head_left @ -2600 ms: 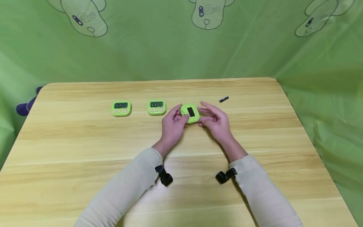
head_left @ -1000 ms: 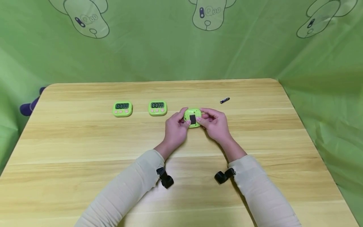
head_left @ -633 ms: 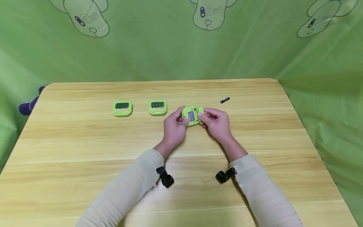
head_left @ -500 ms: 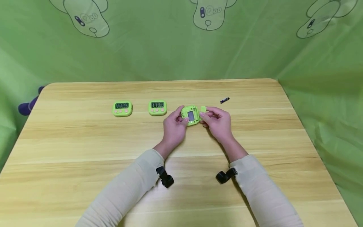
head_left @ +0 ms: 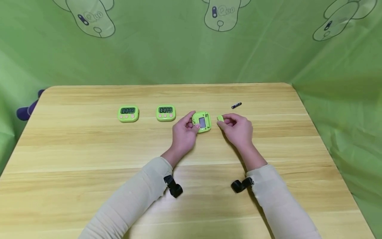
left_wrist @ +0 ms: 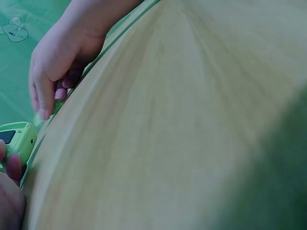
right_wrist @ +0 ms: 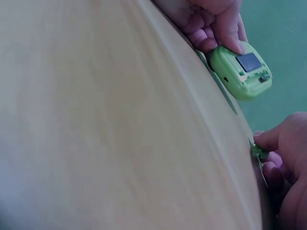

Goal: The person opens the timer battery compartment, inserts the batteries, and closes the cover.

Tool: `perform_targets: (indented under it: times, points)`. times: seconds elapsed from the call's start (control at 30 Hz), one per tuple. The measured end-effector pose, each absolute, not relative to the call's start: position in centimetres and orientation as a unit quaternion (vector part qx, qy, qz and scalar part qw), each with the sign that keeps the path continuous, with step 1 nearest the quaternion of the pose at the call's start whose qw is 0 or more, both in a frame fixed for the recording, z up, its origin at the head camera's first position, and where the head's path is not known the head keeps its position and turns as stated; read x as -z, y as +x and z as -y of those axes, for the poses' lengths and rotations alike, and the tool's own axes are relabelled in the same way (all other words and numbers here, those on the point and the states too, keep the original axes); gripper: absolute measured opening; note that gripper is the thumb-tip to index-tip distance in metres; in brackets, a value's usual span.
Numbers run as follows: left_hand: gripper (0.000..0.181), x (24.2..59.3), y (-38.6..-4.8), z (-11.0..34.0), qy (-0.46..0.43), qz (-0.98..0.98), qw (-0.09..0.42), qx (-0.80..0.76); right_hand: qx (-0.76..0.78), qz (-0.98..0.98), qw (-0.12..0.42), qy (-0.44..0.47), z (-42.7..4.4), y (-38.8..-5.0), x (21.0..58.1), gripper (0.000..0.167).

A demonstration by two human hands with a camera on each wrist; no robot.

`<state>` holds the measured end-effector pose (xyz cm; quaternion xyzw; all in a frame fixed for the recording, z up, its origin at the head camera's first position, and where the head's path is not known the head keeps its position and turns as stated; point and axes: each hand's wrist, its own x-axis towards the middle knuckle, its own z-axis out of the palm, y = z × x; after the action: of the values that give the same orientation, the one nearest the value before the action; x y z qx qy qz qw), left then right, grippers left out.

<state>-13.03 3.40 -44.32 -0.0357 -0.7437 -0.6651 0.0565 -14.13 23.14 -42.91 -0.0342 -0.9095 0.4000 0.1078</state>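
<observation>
My left hand (head_left: 184, 134) grips a green digital timer (head_left: 202, 121), its thumb across the back, which faces up. A dark rectangular panel shows on that back, and the battery slot beside it lies uncovered, as the right wrist view also shows on the timer (right_wrist: 242, 72). To the right, my right hand (head_left: 239, 130) pinches a small green battery cover (head_left: 220, 118) between thumb and fingers, apart from the timer. Beyond the right hand a dark AAA-size battery (head_left: 236, 105) lies on the table. Whether anything sits in the slot is too small to tell.
Two more green timers, one at the left (head_left: 128, 114) and one nearer the left hand (head_left: 165, 113), lie face up on the wooden table (head_left: 119, 149). Green cloth (head_left: 167, 56) hangs behind the table. A purple object (head_left: 25, 113) shows past the left edge.
The right hand has pulled the battery cover off the timer's back and moved right with it, leaving the slot exposed. The left hand keeps holding the timer in nearly the same place.
</observation>
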Motion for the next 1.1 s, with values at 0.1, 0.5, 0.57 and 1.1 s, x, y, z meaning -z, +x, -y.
perform_targets:
  times: [0.1,0.5,0.57,1.1]
  points:
    - [0.048,44.3,-13.0,-3.4,-0.036,0.741,0.057,0.668,-0.373,0.921,0.099,-0.051,-23.6,-14.2,42.7,0.026]
    - [0.048,44.4,-13.0,-3.5,-0.034,0.734,0.053,0.676,-0.405,0.897,0.133,-0.114,-24.8,-14.8,42.7,0.028]
    - [0.048,44.4,-13.1,-3.5,-0.034,0.733,0.052,0.677,-0.418,0.886,0.142,-0.141,-25.2,-15.4,42.8,0.031]
    - [0.047,44.3,-13.1,-3.4,-0.039,0.732,0.054,0.678,-0.375,0.903,0.064,-0.201,-26.7,-18.9,42.1,0.07]
